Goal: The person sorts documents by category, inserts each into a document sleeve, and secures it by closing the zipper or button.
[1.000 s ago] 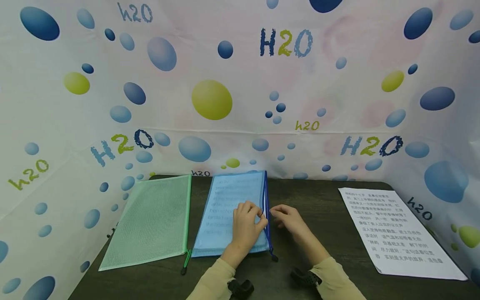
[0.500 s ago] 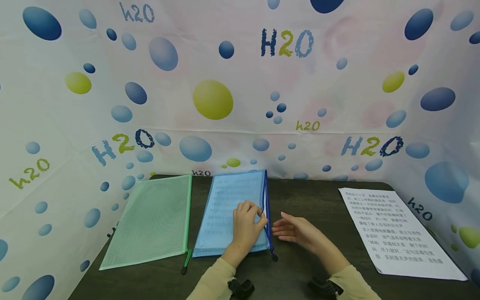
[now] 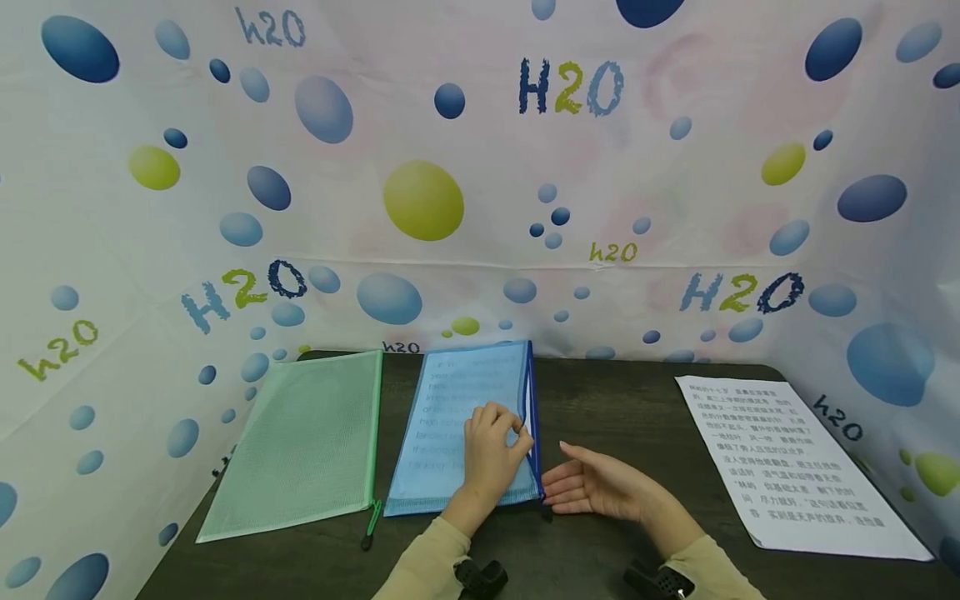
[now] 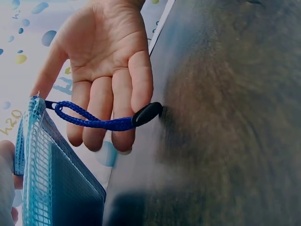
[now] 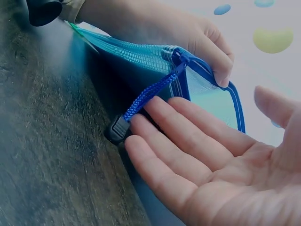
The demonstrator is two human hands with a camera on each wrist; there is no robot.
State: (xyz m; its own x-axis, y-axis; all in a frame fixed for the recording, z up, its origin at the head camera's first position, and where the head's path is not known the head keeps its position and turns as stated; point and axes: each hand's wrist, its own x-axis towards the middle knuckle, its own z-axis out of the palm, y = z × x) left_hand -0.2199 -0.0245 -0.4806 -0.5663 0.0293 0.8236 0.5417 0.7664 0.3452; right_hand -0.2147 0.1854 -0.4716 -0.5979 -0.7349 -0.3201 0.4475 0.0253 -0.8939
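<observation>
A blue mesh zip pouch (image 3: 450,400) lies in the middle of the table with a page of writing visible through it. At its right, dark-blue zip edge, my left hand (image 3: 491,454) pinches the upper layer between thumb and forefinger, and the opening gapes there. Palm up, my right hand (image 3: 603,492) extends straight fingers to the pouch's near right corner. In the right wrist view the zipper's blue cord pull (image 5: 148,94) with a black tip (image 5: 117,129) hangs by those fingertips. The left wrist view has the cord (image 4: 87,120) crossing in front of the fingers.
Left of the blue pouch lies a green mesh zip pouch (image 3: 300,450) with a green cord pull (image 3: 371,525). Printed sheets (image 3: 795,467) lie at the table's right. A bubble-patterned curtain (image 3: 480,183) rises behind and at both sides.
My right hand has drawn back from the zip edge, uncurled its fingers, turned palm up and come down near the cord pull. My left hand keeps its pinch in place.
</observation>
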